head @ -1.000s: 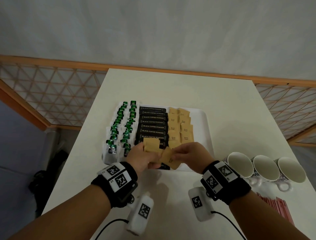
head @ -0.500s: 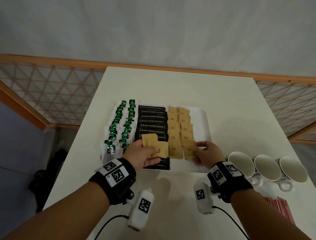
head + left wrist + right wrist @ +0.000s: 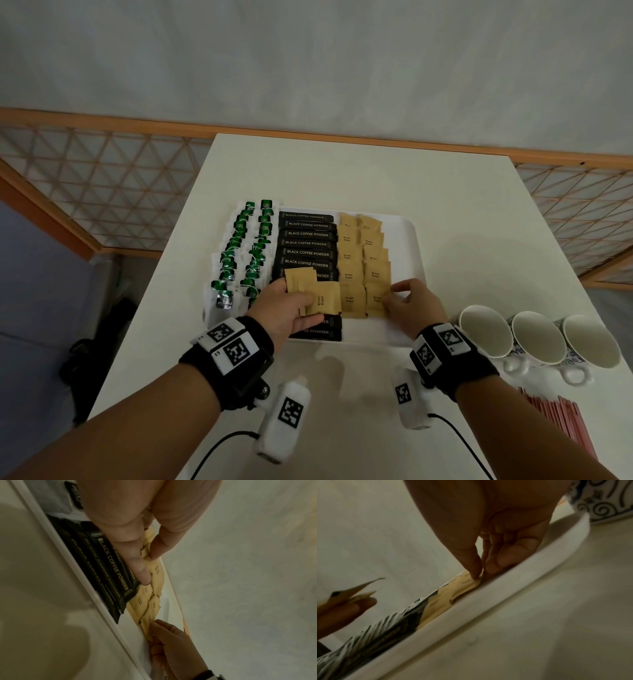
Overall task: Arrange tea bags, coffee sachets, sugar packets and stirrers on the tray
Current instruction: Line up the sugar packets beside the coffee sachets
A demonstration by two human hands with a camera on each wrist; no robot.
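2 sugar packets [image 3: 317,294] sit pinched in left hand [image 3: 286,310] fingers above the tray [image 3: 409,240]; right hand [image 3: 416,306] fingers pinch a tray packet [image 3: 376,301].

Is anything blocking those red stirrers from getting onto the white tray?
The red stirrers lie right of the white tray; three white cups stand between them, though lifting over should clear them.

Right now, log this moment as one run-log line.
left hand: holds spare sugar packets | right hand: pinches nearest sugar packet on tray | stirrers: on table
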